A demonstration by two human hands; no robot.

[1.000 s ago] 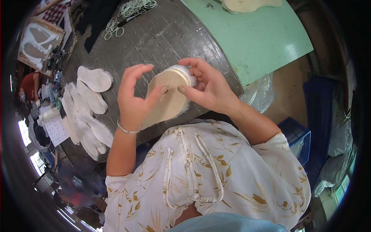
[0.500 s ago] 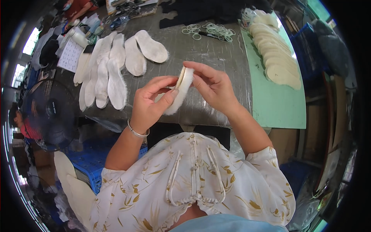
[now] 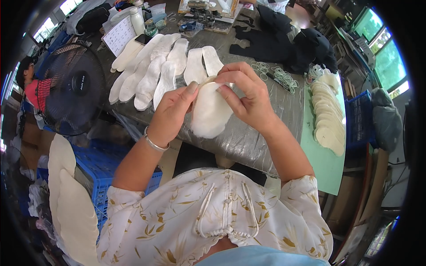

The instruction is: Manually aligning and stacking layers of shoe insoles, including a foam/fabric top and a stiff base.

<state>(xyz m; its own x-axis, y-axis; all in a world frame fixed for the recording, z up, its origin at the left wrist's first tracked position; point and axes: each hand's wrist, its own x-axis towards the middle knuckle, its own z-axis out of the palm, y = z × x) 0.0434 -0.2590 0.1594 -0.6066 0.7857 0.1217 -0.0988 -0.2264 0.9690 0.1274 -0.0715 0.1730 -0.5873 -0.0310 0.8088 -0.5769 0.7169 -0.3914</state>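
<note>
A fluffy white insole (image 3: 210, 116) hangs above the near part of the dark table, its furry face turned toward me. At its upper edge a cream layer shows behind the fur; whether that is a second insole I cannot tell. My left hand (image 3: 174, 110) grips the upper left edge, thumb in front and the other fingers mostly hidden behind. My right hand (image 3: 246, 98) pinches the upper right edge between thumb and fingers. Beyond my hands, several white fleecy insoles (image 3: 148, 82) lie in overlapping rows on the table, with two more (image 3: 194, 66) partly behind my fingers.
Pale rubber bands (image 3: 285, 80) lie beyond my right hand, near black fabric (image 3: 270, 42). On a green board (image 3: 326, 175) at right is an overlapping row of cream insoles (image 3: 327, 115). A black fan (image 3: 73, 88), a blue crate (image 3: 106, 164) and cream sheets (image 3: 73, 199) are left.
The insole has turned from edge-on to showing its broad furry face. Both hands have shifted their grip along its top edge. The whole view has swung, with the table now appearing tilted.
</note>
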